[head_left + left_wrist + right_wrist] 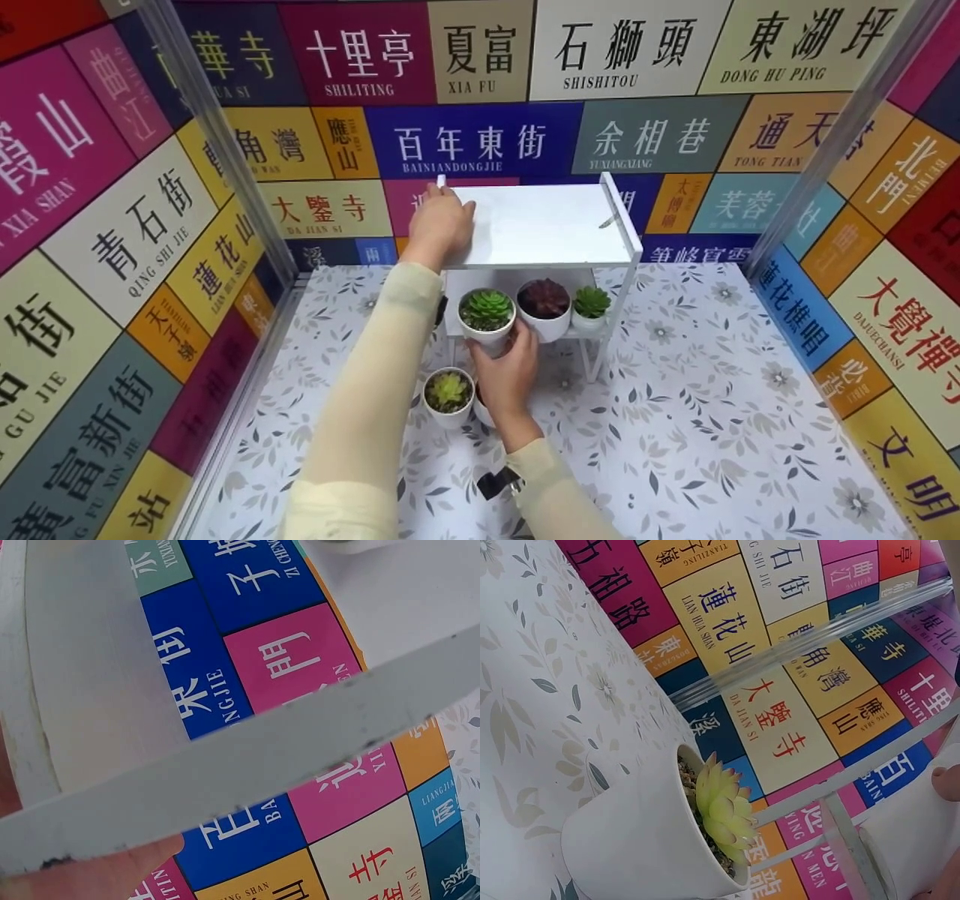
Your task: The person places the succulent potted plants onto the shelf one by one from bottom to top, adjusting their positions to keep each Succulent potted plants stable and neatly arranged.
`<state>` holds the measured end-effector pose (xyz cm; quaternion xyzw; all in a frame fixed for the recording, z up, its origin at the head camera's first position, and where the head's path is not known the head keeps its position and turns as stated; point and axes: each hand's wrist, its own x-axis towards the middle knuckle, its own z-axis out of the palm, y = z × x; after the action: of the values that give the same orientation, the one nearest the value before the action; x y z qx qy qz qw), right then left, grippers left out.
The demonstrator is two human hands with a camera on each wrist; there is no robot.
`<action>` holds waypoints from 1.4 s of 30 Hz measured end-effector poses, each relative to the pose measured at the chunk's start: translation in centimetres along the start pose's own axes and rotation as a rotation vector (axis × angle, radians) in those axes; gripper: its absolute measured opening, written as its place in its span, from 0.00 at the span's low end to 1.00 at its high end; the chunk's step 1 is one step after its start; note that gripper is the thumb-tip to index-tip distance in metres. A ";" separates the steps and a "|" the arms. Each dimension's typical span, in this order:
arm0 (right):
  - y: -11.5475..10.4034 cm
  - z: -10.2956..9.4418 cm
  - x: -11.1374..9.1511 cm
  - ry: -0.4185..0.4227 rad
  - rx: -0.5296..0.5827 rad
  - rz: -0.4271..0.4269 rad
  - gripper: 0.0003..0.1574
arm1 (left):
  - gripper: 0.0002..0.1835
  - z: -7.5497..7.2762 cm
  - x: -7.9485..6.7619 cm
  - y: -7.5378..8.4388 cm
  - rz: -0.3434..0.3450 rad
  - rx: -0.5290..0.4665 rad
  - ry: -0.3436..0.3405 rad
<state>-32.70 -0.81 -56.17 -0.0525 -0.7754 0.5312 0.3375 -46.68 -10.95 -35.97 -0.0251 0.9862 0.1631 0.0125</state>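
A white two-tier shelf rack (551,225) stands on the patterned surface. My left hand (441,225) grips the left end of its top tier; in the left wrist view a finger (112,866) shows at the white bar (247,757). My right hand (510,371) holds a white pot with a green succulent (487,309) at the lower tier's front left. Beside it on that tier are a potted dark red succulent (545,304) and a smaller potted green one (591,304). A potted yellow-green succulent (448,394) stands in front, left of my right wrist.
Another white pot (484,409) is mostly hidden behind my right hand. The floral-patterned surface (712,420) spreads around the rack. Walls printed with colourful place-name signs (480,142) enclose the back and sides, with clear strips (217,135) at the corners.
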 end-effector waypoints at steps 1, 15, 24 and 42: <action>0.0 0.0 0.0 -0.002 0.002 0.000 0.47 | 0.41 0.0 0.0 0.0 0.000 0.003 -0.002; 0.1 0.0 0.4 0.017 0.001 -0.038 0.42 | 0.42 0.0 -0.3 0.0 -0.005 0.013 0.023; 0.4 0.2 0.3 0.011 0.018 -0.011 0.44 | 0.42 0.1 -0.1 0.2 -0.007 0.007 0.025; 0.4 0.3 0.5 0.003 0.001 -0.033 0.29 | 0.41 0.4 0.1 0.1 -0.009 0.022 0.045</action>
<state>-33.37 -0.66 -56.37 -0.0403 -0.7754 0.5259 0.3472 -46.78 -10.74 -36.37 -0.0329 0.9879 0.1514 -0.0087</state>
